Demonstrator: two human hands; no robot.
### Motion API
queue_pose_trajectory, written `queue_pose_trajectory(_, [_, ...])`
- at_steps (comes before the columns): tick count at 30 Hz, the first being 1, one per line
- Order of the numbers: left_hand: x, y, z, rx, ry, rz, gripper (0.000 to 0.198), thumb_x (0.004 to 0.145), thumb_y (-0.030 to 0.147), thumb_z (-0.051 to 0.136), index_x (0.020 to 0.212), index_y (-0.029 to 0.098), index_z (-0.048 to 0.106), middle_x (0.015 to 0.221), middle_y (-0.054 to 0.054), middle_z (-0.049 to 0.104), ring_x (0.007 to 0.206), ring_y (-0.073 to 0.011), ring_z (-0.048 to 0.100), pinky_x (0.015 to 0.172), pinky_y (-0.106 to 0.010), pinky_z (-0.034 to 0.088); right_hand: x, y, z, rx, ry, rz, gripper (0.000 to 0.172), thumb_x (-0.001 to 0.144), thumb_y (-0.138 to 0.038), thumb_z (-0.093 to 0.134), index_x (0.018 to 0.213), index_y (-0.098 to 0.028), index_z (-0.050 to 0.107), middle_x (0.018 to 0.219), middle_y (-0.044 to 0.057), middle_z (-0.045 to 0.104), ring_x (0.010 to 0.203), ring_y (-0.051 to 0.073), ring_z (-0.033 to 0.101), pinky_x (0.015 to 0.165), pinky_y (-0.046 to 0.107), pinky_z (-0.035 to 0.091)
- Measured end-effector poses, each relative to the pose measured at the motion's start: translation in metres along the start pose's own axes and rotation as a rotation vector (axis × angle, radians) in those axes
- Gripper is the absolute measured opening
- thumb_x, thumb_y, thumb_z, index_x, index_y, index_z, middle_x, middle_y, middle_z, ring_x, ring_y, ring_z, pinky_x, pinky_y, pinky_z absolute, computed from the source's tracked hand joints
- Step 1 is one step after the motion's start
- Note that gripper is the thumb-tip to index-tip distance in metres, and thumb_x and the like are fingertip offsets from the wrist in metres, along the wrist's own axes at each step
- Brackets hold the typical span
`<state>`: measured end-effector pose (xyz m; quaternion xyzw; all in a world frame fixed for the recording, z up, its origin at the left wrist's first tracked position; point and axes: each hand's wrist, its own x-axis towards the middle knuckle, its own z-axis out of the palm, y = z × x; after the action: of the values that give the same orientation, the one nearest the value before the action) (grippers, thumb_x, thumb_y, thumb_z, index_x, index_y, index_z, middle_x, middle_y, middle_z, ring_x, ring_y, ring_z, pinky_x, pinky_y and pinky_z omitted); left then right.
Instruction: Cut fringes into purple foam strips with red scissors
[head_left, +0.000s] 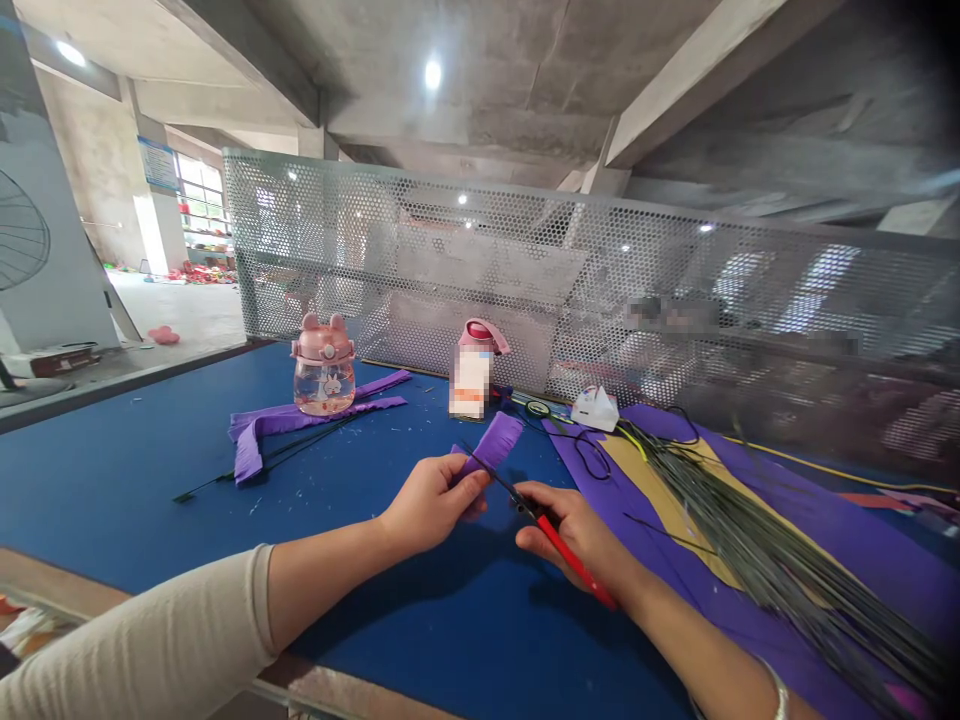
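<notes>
My left hand (435,500) pinches a folded strip of purple crepe paper (501,440) above the table. My right hand (566,530) is wrapped around red-handled scissors (559,550), whose dark blades point up and left and reach across the paper strip near my left fingertips. Whether the blades are closed on the paper, I cannot tell. Farther left lie fringed purple paper strips (281,425) with thin dark green stems (300,445) beside them.
A pink bear-eared bottle (324,370) stands left, and a partly blurred pink-lidded bottle (471,385) stands ahead. Right are purple sheets (592,500), a bundle of green wires (720,520), a white tissue pack (596,408) and a tape roll (537,409). A perforated metal screen (420,260) borders the blue table (165,440).
</notes>
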<state>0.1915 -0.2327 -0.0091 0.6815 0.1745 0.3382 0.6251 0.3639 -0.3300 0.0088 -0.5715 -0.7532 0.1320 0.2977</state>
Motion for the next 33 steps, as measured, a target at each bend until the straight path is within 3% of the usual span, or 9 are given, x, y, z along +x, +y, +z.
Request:
queue_pose_trajectory(10, [-0.001, 0.000, -0.001, 0.040, -0.016, 0.017, 0.035, 0.078, 0.047, 0.053, 0.067, 0.014, 0.053, 0.060, 0.000, 0.055, 0.052, -0.0086, 0.049, 0.053, -0.021, 0.042, 0.000, 0.000, -0.001, -0.136, 0.065, 0.036, 0.032, 0.079, -0.045, 0.060, 0.091, -0.015, 0.063, 0.067, 0.001, 0.058, 0.057, 0.013, 0.046, 0.054, 0.023, 0.038])
queue_pose_trajectory(19, [0.000, 0.005, -0.005, 0.084, -0.031, -0.004, 0.036, 0.078, 0.049, 0.053, 0.083, 0.014, 0.058, 0.073, -0.005, 0.061, 0.064, -0.0120, 0.056, 0.052, -0.020, 0.044, 0.001, 0.002, -0.005, -0.103, 0.036, 0.060, 0.032, 0.081, -0.046, 0.055, 0.088, -0.016, 0.062, 0.064, -0.001, 0.053, 0.055, 0.012, 0.042, 0.051, 0.022, 0.035])
queue_pose_trajectory(22, [0.000, 0.011, -0.007, 0.079, -0.063, -0.092, 0.039, 0.078, 0.053, 0.050, 0.083, 0.014, 0.055, 0.067, -0.002, 0.058, 0.055, -0.0100, 0.054, 0.044, -0.017, 0.040, 0.000, 0.006, -0.006, -0.055, 0.007, 0.097, 0.033, 0.081, -0.046, 0.055, 0.089, -0.015, 0.061, 0.063, -0.002, 0.049, 0.054, 0.011, 0.038, 0.050, 0.022, 0.033])
queue_pose_trajectory(26, [-0.001, 0.011, -0.006, 0.129, -0.059, -0.116, 0.039, 0.079, 0.053, 0.048, 0.085, 0.015, 0.055, 0.056, 0.003, 0.051, 0.043, -0.0066, 0.045, 0.037, -0.016, 0.032, 0.000, 0.008, -0.003, 0.075, -0.044, 0.116, 0.038, 0.081, -0.052, 0.054, 0.088, -0.015, 0.058, 0.067, -0.002, 0.046, 0.057, 0.010, 0.036, 0.052, 0.021, 0.032])
queue_pose_trajectory(31, [0.000, 0.005, -0.004, 0.147, 0.060, -0.070, 0.037, 0.080, 0.051, 0.047, 0.075, 0.015, 0.052, 0.056, 0.002, 0.051, 0.044, -0.0065, 0.044, 0.038, -0.016, 0.032, 0.000, 0.005, 0.001, 0.324, -0.099, 0.109, 0.068, 0.065, -0.077, 0.048, 0.099, -0.018, 0.048, 0.070, -0.002, 0.039, 0.057, 0.011, 0.031, 0.049, 0.021, 0.028])
queue_pose_trajectory(33, [0.001, 0.003, -0.004, 0.136, 0.069, -0.067, 0.036, 0.080, 0.051, 0.048, 0.073, 0.015, 0.050, 0.056, 0.002, 0.051, 0.044, -0.0068, 0.044, 0.039, -0.017, 0.033, -0.001, 0.003, 0.001, 0.377, -0.112, 0.094, 0.072, 0.062, -0.080, 0.047, 0.101, -0.019, 0.046, 0.074, -0.001, 0.041, 0.059, 0.012, 0.032, 0.051, 0.022, 0.030])
